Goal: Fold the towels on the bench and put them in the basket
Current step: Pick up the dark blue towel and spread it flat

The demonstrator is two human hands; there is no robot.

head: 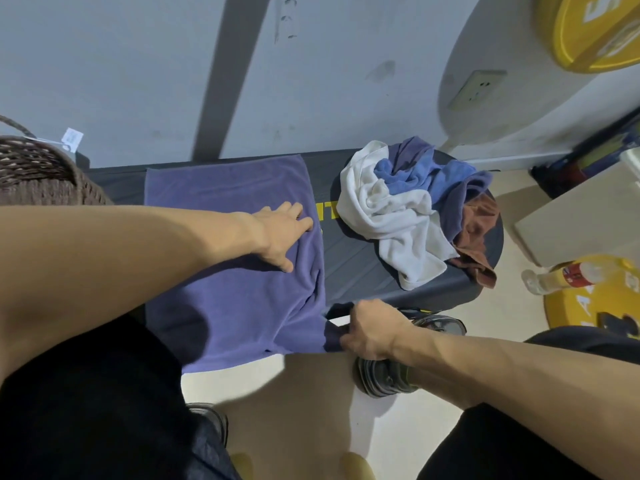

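Observation:
A purple towel (239,282) lies spread across the dark grey bench (360,261), its near part hanging over the front edge. My left hand (282,232) presses flat on the towel near its right edge, fingers apart. My right hand (370,329) pinches the towel's near right corner just off the bench's front edge. A heap of unfolded towels (412,209), white, blue, dark purple and brown, sits on the right end of the bench. The brown wicker basket (38,171) stands at the far left, only partly in view.
A wall runs behind the bench. On the floor to the right stand a yellow round stool (595,299) with a plastic bottle (561,277) lying beside it, and a pale box (581,220). My shoes (388,375) and dark trouser legs are in front of the bench.

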